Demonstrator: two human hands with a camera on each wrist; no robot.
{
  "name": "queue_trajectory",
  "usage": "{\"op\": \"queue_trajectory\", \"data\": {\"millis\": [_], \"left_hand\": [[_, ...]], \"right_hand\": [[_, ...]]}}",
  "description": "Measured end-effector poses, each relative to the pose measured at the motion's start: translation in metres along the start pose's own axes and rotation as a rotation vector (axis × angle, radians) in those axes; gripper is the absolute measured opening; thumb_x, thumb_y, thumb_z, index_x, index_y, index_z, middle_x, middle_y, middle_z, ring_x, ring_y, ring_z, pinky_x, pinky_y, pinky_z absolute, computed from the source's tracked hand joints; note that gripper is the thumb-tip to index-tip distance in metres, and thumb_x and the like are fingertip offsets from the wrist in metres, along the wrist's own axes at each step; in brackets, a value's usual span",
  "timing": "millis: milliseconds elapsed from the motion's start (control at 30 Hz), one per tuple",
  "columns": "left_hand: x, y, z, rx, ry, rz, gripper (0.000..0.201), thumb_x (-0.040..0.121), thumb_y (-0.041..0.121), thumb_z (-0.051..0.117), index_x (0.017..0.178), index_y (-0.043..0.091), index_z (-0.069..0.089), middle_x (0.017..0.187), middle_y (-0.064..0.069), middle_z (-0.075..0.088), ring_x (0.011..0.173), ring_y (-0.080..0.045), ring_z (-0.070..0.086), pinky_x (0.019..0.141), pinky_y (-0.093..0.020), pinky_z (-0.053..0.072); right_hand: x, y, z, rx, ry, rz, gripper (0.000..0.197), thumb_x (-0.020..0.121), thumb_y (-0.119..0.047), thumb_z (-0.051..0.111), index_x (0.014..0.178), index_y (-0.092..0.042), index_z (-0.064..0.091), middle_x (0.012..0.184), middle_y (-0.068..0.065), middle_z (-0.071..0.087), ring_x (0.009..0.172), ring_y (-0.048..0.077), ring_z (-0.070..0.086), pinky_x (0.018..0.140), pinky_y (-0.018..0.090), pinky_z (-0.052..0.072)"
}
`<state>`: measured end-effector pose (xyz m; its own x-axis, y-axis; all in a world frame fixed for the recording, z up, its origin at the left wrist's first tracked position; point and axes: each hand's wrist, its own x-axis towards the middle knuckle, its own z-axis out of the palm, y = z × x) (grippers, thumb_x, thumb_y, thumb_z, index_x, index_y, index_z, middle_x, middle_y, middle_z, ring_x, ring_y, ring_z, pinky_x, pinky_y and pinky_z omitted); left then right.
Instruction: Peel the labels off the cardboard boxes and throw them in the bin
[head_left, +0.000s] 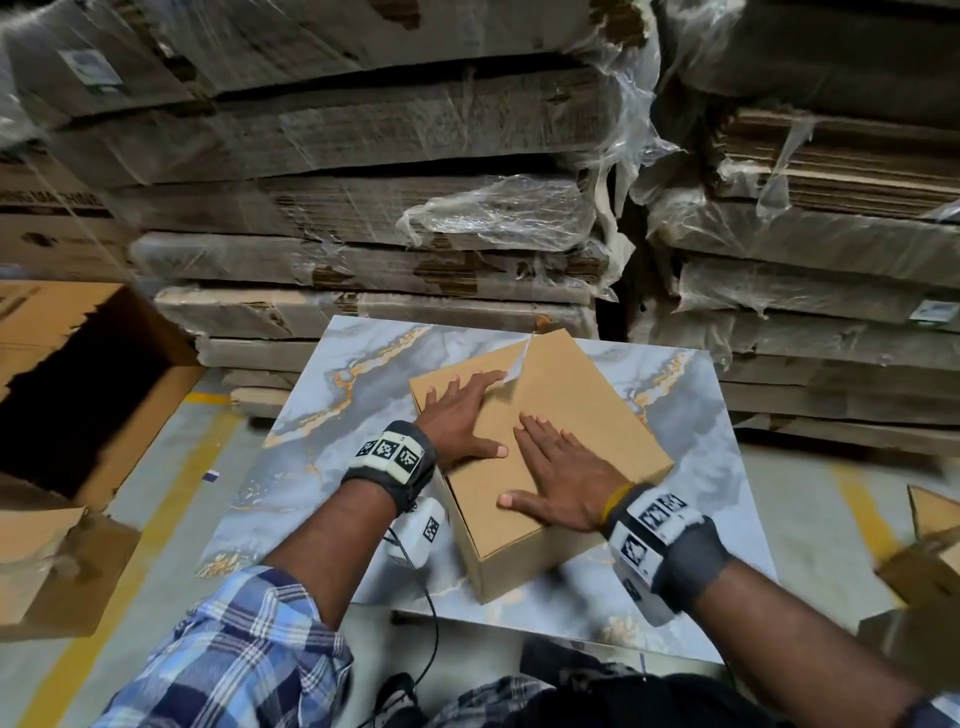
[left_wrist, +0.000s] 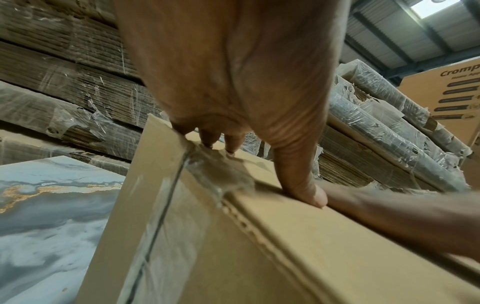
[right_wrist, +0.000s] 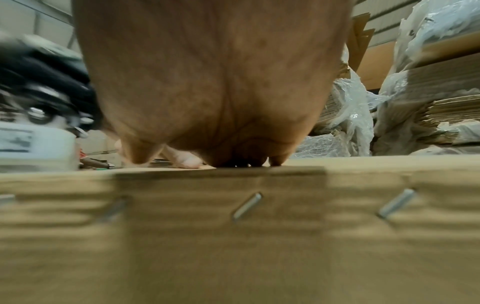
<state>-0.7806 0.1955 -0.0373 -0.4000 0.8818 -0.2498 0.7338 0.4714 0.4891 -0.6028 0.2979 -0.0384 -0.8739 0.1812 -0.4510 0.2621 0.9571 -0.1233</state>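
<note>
The plaid sleeve (head_left: 234, 649) sits nearest, leading up to the left hand (head_left: 457, 415), which lies flat with fingers spread on the cardboard box (head_left: 566, 415); its fingertips (left_wrist: 231, 147) press the lifted end of clear tape (head_left: 519, 364) along the top seam. The right hand (head_left: 561, 483) rests flat on the near right of the lid, fingers straight, holding nothing. The box stands on a marble-patterned board (head_left: 311, 467). No paper label shows on the faces in view.

To do this well, I judge the right palm should pin the lid while the left pinches the loose end and draws it low and slow, so the cardboard does not tear.

Wrapped stacks of flat cardboard (head_left: 363, 208) crowd the far side. An open carton (head_left: 78, 389) stands left, possibly the bin.
</note>
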Motion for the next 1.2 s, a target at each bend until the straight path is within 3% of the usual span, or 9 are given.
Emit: {"op": "queue_trajectory", "data": {"millis": [100, 300, 433, 533, 733, 833, 967, 1100, 1200], "left_hand": [[0.001, -0.001, 0.000, -0.002, -0.001, -0.004, 0.103, 0.078, 0.045, 0.079, 0.153, 0.037, 0.009, 0.164, -0.012, 0.015, 0.151, -0.040, 0.001, 0.120, -0.058, -0.002], [0.002, -0.002, 0.000, 0.001, -0.007, -0.001, 0.104, 0.077, 0.046, 0.079, 0.153, 0.038, 0.009, 0.164, -0.012, 0.014, 0.151, -0.040, 0.000, 0.120, -0.059, -0.002], [0.002, -0.002, 0.002, 0.001, -0.004, -0.002, 0.103, 0.078, 0.045, 0.079, 0.153, 0.036, 0.009, 0.165, -0.014, 0.012, 0.151, -0.040, -0.001, 0.120, -0.058, -0.003], [0.003, -0.002, 0.002, -0.003, 0.000, 0.000, 0.103, 0.078, 0.046, 0.079, 0.153, 0.036, 0.009, 0.165, -0.013, 0.013, 0.151, -0.040, -0.002, 0.120, -0.059, -0.002], [0.001, -0.001, 0.000, -0.013, 0.001, 0.006, 0.102, 0.078, 0.043, 0.079, 0.153, 0.035, 0.010, 0.164, -0.009, 0.016, 0.151, -0.038, -0.001, 0.120, -0.058, -0.002], [0.001, -0.001, 0.002, -0.019, 0.005, 0.004, 0.102, 0.078, 0.043, 0.080, 0.152, 0.035, 0.011, 0.164, -0.010, 0.017, 0.151, -0.038, -0.001, 0.119, -0.059, -0.002], [0.002, -0.003, 0.003, -0.018, 0.011, 0.009, 0.101, 0.078, 0.044, 0.080, 0.152, 0.036, 0.012, 0.164, -0.011, 0.016, 0.151, -0.039, -0.001, 0.119, -0.059, -0.002], [0.001, -0.002, 0.001, -0.022, 0.004, 0.009, 0.101, 0.078, 0.044, 0.079, 0.152, 0.037, 0.011, 0.164, -0.010, 0.017, 0.151, -0.038, -0.001, 0.120, -0.059, -0.002], [-0.001, -0.002, 0.001, -0.026, 0.009, 0.013, 0.101, 0.079, 0.043, 0.079, 0.153, 0.036, 0.011, 0.163, -0.008, 0.018, 0.151, -0.039, 0.000, 0.119, -0.058, -0.003]], "right_hand": [[-0.014, 0.006, 0.004, -0.008, 0.005, -0.031, 0.109, 0.076, -0.085, 0.006, 0.157, -0.015, -0.015, 0.162, 0.002, -0.026, 0.152, 0.018, -0.017, 0.124, 0.038, -0.004], [0.020, 0.006, -0.014, -0.004, 0.034, 0.061, 0.100, 0.089, -0.080, 0.016, 0.158, -0.014, -0.014, 0.163, 0.005, -0.025, 0.153, 0.020, -0.016, 0.125, 0.043, -0.004], [-0.007, -0.002, 0.003, -0.004, 0.006, -0.012, 0.116, 0.070, -0.088, 0.004, 0.157, -0.013, -0.015, 0.163, 0.005, -0.026, 0.152, 0.020, -0.017, 0.125, 0.040, -0.004], [-0.018, 0.007, 0.005, -0.023, -0.005, -0.038, 0.114, 0.068, -0.087, -0.001, 0.158, -0.017, -0.016, 0.163, 0.000, -0.026, 0.152, 0.017, -0.016, 0.125, 0.039, -0.004], [0.019, 0.005, -0.013, 0.001, 0.042, 0.063, 0.099, 0.090, -0.080, 0.018, 0.158, -0.014, -0.013, 0.164, 0.004, -0.023, 0.153, 0.020, -0.015, 0.124, 0.045, -0.004], [0.000, -0.004, 0.001, 0.001, 0.012, 0.021, 0.107, 0.085, -0.084, 0.018, 0.157, -0.012, -0.014, 0.163, 0.006, -0.025, 0.152, 0.021, -0.017, 0.125, 0.042, -0.005], [-0.015, 0.004, 0.005, -0.025, -0.010, -0.008, 0.113, 0.070, -0.086, -0.001, 0.157, -0.016, -0.016, 0.162, 0.001, -0.027, 0.152, 0.017, -0.017, 0.125, 0.040, -0.004], [0.015, 0.007, -0.012, 0.002, 0.032, 0.071, 0.100, 0.088, -0.081, 0.014, 0.158, -0.015, -0.014, 0.164, 0.004, -0.024, 0.153, 0.019, -0.016, 0.125, 0.044, -0.004], [0.015, 0.000, -0.010, -0.006, 0.041, 0.074, 0.102, 0.090, -0.080, 0.018, 0.157, -0.012, -0.014, 0.163, 0.007, -0.025, 0.152, 0.022, -0.017, 0.125, 0.044, -0.004]]}}
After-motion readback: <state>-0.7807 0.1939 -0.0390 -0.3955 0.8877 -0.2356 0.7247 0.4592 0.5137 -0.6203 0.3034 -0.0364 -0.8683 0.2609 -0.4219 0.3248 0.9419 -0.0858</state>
